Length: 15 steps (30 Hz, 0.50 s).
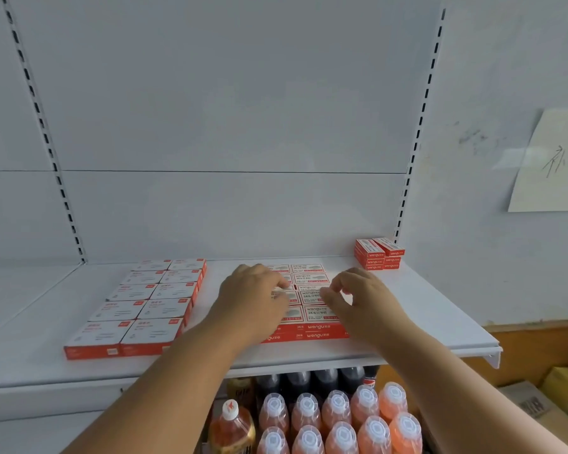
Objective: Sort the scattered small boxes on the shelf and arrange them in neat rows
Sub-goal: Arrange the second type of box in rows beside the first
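Head view shows the left hand (254, 290) lying over the left side of the middle block of staple boxes (312, 301), its fingers (281, 285) curled down at the box tops; whether they pinch one box I cannot tell. Right hand (358, 294) hovers at the block's right edge, fingers (333, 291) bent and apart, holding nothing. Both hands flank the block, probably to square its rows. That block stands two layers high near the shelf (407, 322) front. To its left lies a flat grid of larger boxes (145, 309), already in two columns. Far right, a small stack (377, 253) sits against the back wall, likely awaiting a place. Below the shelf stand bottles (338, 417).
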Available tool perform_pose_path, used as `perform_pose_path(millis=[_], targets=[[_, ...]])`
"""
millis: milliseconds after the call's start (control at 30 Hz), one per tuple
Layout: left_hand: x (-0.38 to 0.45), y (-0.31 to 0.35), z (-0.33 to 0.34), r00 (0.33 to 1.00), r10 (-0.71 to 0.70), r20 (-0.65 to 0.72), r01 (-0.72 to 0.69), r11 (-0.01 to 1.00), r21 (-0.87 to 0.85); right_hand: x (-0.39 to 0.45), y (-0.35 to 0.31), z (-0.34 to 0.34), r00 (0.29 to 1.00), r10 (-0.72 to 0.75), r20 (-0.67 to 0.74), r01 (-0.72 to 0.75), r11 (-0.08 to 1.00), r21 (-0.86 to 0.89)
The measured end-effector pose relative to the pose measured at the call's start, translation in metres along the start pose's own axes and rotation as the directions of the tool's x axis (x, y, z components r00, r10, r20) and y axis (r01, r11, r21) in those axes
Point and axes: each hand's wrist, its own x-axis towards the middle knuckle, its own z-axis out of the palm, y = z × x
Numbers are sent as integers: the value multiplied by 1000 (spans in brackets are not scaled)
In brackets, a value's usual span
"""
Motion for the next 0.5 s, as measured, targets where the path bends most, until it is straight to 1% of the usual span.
perform_pose_path(millis=[67, 100, 167, 233, 300, 367, 433, 500], targets=[[-6, 3, 3, 990, 83, 114, -82, 996, -14, -4, 3, -1, 998, -62, 4, 62, 996, 65], [-8, 3, 5, 984, 103, 147, -103, 995, -10, -6, 5, -3, 996, -92, 17, 90, 992, 85], [-10, 1, 8, 982, 117, 145, -119, 993, 6, -8, 8, -9, 988, -130, 85, 120, 986, 111], [-8, 1, 9, 986, 107, 127, -108, 994, 7, -7, 11, -18, 977, -101, 190, 75, 987, 142], [-8, 2, 10, 987, 97, 128, -99, 995, 3, -3, 13, -23, 967, -43, 251, 1, 986, 166], [-10, 2, 11, 987, 100, 125, -100, 995, 0, 1, 14, -24, 962, -18, 271, -30, 984, 174], [-10, 2, 10, 987, 107, 123, -107, 994, -9, 3, 14, -24, 958, -21, 285, -35, 981, 189], [-7, 4, 5, 981, 122, 151, -124, 992, 5, 4, 12, -27, 954, -34, 297, -29, 979, 204]])
